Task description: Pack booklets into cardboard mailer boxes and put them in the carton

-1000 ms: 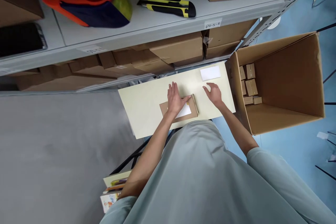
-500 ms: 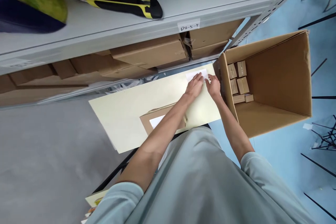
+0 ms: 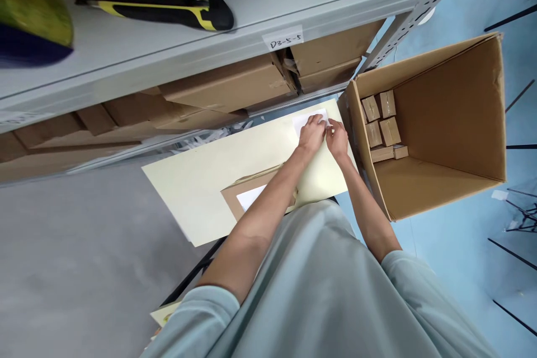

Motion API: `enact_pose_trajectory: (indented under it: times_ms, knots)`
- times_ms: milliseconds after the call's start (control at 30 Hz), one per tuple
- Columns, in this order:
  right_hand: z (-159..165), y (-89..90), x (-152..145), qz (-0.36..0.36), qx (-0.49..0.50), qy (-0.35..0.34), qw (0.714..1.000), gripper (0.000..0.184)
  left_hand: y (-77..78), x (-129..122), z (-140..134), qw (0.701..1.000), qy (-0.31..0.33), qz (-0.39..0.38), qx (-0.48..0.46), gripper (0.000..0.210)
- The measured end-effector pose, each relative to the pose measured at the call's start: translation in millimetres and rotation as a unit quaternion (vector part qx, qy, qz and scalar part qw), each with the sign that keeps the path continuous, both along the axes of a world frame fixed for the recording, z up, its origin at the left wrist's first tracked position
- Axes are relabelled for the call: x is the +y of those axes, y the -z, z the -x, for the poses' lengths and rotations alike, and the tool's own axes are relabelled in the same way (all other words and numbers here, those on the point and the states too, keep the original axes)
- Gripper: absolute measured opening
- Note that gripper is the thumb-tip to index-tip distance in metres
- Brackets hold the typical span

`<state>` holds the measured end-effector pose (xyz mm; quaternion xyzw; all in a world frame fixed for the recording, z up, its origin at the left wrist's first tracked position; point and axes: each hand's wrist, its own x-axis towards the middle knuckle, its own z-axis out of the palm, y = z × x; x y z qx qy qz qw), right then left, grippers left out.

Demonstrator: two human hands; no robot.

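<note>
A white sheet of paper (image 3: 298, 121) lies at the far right part of a cream-coloured board (image 3: 188, 179). My left hand (image 3: 311, 134) rests over the sheet with its fingers bent at the right-hand edge. Close beside it, my right hand (image 3: 337, 140) pinches that same edge, fingertips nearly meeting those of the left. The hands cover part of the sheet. Nearer my body, a small cardboard box (image 3: 232, 197) with a white label (image 3: 248, 198) sits on the board, partly hidden behind my left forearm.
A large open carton (image 3: 448, 117) stands to the right, holding several small brown boxes (image 3: 390, 131). Ahead is a grey metal shelf (image 3: 243, 19) bearing a yellow-black utility knife (image 3: 168, 3). Cardboard boxes (image 3: 235, 84) fill the level below.
My right hand's fingers have closed in on the sheet's edge, and the left hand's fingers have bent more. The view has shifted slightly.
</note>
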<state>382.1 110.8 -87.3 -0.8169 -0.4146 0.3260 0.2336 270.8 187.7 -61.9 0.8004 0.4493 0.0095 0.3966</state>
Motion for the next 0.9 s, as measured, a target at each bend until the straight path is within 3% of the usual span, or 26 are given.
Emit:
enact_pose_trajectory:
  times_ms: [233, 467, 633, 767, 900]
  knots:
    - [5.9, -0.8, -1.8, -0.036, -0.023, 0.031, 0.999, 0.047, 6.9, 3.3, 0.8, 0.995, -0.071, 0.013, -0.075, 0.024]
    - [12.4, -10.9, 3.7, -0.087, -0.009, 0.007, 0.996, 0.036, 1.1, 18.1, 7.9, 0.959, -0.236, 0.088, -0.134, 0.019]
    - [25.4, -5.2, 24.2, -0.059, 0.028, -0.039, 0.997, 0.024, -1.0, 32.9, 55.4, 0.922, -0.348, 0.11, -0.13, 0.015]
    - [37.1, 1.2, 33.0, 0.008, 0.045, -0.101, 0.994, 0.016, -1.4, 35.7, 107.7, 0.906, -0.383, 0.126, -0.13, 0.01]
    - [41.5, 5.3, 33.5, 0.029, 0.031, -0.113, 0.993, 0.014, -2.0, 27.0, 150.6, 0.885, -0.407, 0.161, -0.158, 0.016]
